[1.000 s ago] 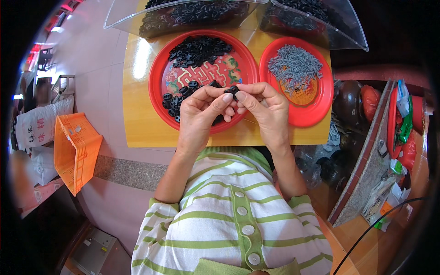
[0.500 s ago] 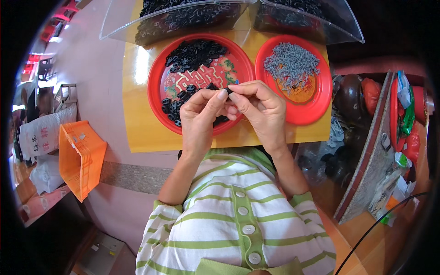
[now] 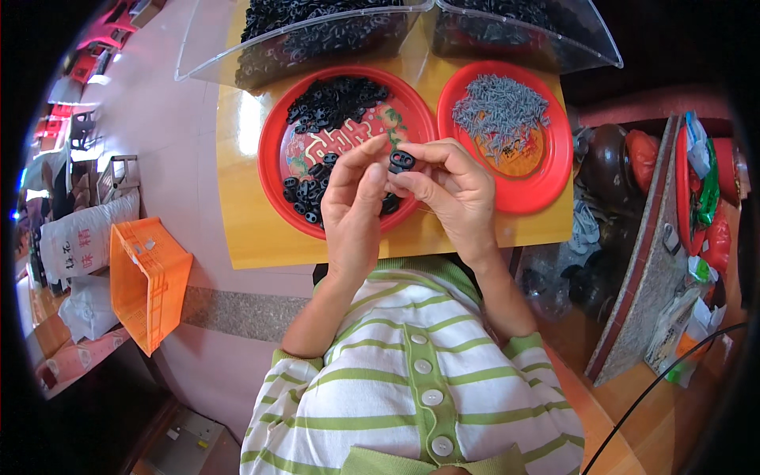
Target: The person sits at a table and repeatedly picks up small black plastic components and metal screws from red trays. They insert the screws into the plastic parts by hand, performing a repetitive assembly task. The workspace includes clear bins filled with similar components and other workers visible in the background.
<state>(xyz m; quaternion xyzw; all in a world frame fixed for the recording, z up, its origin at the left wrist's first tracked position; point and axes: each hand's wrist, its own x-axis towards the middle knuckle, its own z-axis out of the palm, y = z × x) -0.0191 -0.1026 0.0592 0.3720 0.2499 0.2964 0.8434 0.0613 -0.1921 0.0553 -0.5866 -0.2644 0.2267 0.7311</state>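
A small black cord lock with two holes [image 3: 401, 160] is pinched between the thumb and forefinger of my right hand [image 3: 453, 194], its holes facing up. My left hand [image 3: 353, 206] is just left of it, thumb and forefinger apart; whether its other fingertips touch the piece is hidden. Both hands are over the near right part of a round red tray [image 3: 267, 170]. In that tray, loose black cord lock parts [image 3: 336, 103] form a far pile, and finished-looking two-hole pieces [image 3: 307, 194] lie nearer. To the right, a red plate [image 3: 560, 170] bears a heap of small grey springs [image 3: 499, 111].
Clear plastic bins [image 3: 317, 36] full of black parts line the far side of the yellow table [image 3: 247, 237]. An orange crate [image 3: 150, 281] and a white sack [image 3: 87, 237] stand on the floor at left. At right are a dark jar [image 3: 606, 158] and a stone-faced slab [image 3: 633, 277].
My left fingers have come away from the small black piece and spread apart. The right hand has tilted it, so its two holes now show. The view has shifted slightly.
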